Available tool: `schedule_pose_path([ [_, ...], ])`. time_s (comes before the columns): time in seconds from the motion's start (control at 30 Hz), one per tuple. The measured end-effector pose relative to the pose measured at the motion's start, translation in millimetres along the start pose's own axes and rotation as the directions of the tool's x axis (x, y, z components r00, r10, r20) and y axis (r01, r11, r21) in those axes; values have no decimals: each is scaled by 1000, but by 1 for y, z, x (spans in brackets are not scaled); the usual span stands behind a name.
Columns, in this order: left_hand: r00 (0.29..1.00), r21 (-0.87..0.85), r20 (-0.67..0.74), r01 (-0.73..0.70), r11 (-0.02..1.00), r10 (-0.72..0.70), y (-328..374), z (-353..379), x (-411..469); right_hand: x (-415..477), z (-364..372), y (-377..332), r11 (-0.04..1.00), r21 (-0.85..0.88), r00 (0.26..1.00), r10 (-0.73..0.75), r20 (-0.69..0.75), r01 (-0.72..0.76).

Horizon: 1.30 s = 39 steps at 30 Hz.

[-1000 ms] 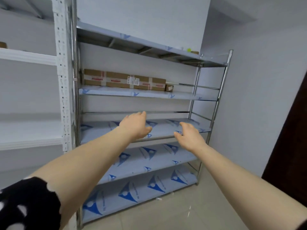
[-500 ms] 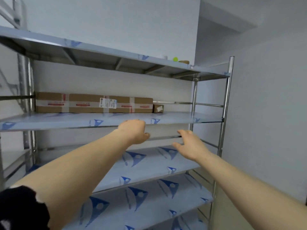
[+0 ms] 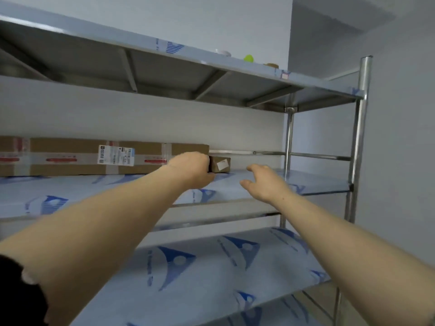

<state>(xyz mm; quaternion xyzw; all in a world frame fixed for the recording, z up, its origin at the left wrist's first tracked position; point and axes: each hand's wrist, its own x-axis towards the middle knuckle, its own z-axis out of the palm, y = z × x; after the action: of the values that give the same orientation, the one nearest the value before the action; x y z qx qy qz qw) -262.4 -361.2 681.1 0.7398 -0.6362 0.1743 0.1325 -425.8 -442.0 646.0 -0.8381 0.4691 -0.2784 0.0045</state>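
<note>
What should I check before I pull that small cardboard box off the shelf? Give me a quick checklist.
1. Left hand at the small box: ok, it is at the box's left end.
2. Left hand's grip: cannot tell, its fingers are hidden.
3. Right hand on the small box: not ok, it is open and apart, to the box's right.
4. Gap to the long box: cannot tell, the left hand covers it.
5. Shelf in front of the small box: ok, only printed film shows there.

Two bare arms [image 3: 106, 227], bare left hand [image 3: 191, 170], bare right hand [image 3: 264, 185], short black sleeve [image 3: 16, 300] with a pale spot was on the near left arm.
</note>
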Motion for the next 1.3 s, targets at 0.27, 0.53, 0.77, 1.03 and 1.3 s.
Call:
schedule_pose_path([
  [0.27, 999, 26, -24, 27, 999, -26, -33, 45, 149, 162, 57, 24, 999, -11, 998, -51, 24, 52],
  [0.53, 1000, 86, 13, 27, 996, -28, -43, 94, 249, 300, 108, 62, 992, -35, 987, -117, 107, 121],
  [0.77, 987, 228, 41, 144, 963, -157, -53, 120, 312, 403, 165, 76, 998, -21, 972, -59, 227, 65],
  [1.03, 954, 238, 73, 266, 934, -290, -45, 148, 341, 456, 197, 86, 997, 70, 938, -33, 344, 9],
  [1.3, 918, 156, 15, 390, 908, -397, -41, 144, 326, 443, 177, 92, 990, 77, 958, -131, 255, 115],
])
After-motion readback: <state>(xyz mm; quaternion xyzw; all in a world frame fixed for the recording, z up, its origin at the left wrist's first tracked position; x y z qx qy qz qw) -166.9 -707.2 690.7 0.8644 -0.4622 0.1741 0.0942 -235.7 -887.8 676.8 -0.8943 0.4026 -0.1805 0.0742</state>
